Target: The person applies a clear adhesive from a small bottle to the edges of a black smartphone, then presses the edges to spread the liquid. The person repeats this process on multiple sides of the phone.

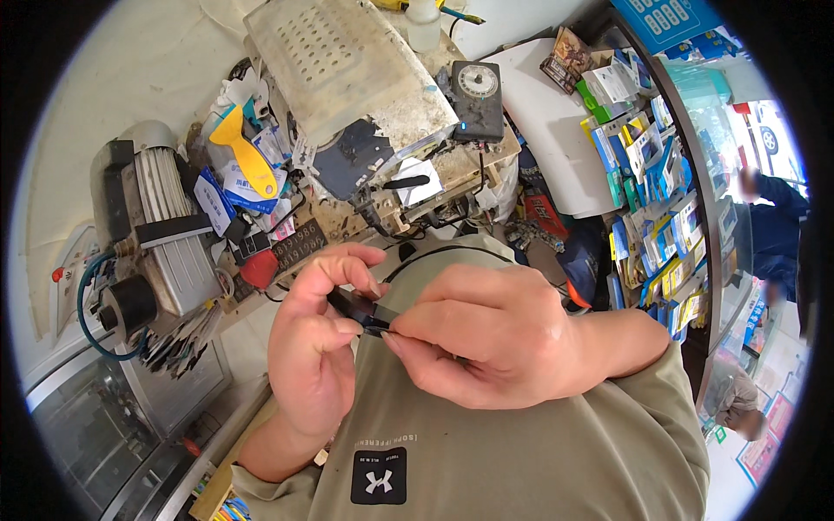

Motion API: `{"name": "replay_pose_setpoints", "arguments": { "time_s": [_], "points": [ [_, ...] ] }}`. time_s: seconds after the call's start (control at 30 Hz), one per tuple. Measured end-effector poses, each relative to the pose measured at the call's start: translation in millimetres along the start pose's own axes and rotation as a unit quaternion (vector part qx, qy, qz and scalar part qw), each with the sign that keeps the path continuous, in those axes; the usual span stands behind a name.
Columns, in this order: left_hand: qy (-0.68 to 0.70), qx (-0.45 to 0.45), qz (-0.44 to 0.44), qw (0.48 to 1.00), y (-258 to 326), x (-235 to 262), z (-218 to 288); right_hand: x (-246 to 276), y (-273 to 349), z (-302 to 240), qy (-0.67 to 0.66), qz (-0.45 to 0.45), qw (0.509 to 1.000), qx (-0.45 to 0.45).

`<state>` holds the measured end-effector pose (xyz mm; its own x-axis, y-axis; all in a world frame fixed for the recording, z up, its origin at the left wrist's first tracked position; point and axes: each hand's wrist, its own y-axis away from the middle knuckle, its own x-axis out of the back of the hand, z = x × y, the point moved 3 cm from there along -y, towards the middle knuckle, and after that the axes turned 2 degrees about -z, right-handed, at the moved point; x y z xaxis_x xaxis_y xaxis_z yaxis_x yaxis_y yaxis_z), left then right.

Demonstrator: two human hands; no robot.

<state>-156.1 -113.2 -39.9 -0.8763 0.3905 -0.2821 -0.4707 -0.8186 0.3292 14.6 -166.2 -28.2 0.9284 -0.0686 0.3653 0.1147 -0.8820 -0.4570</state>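
In front of my chest both hands are closed on a small, glossy black object [353,306], slim and dark like a key fob, though its kind is not certain. My left hand [311,347] grips it between thumb and curled fingers. My right hand [491,339] pinches its right end with thumb and forefinger. The fingers cover much of it, and what else the right fingertips may hold is too small to make out.
Beyond my hands a cluttered workbench bears a dusty perforated metal case [347,74], a black device with a dial [476,100] and a yellow scraper [248,156]. A grey motor-like machine [161,221] stands left. Boxed goods [651,182] fill a right-hand display; people are beyond its glass.
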Motion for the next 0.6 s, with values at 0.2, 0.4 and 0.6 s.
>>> {"name": "replay_pose_setpoints", "arguments": {
  "time_s": [0.2, 0.4, 0.6],
  "points": [
    [-0.032, -0.002, -0.011, 0.999, -1, 8, -3, -3, 1, -6, 0.081, -0.018, 0.997, 0.008],
    [-0.013, 0.021, -0.016, 1.000, 0, 20, -8, -3, 9, -6, 0.111, -0.077, 0.991, -0.004],
    [0.050, 0.023, -0.008, 0.998, -1, 23, -7, 5, 18, -3, 0.062, -0.006, 0.998, 0.000]
  ]
}}
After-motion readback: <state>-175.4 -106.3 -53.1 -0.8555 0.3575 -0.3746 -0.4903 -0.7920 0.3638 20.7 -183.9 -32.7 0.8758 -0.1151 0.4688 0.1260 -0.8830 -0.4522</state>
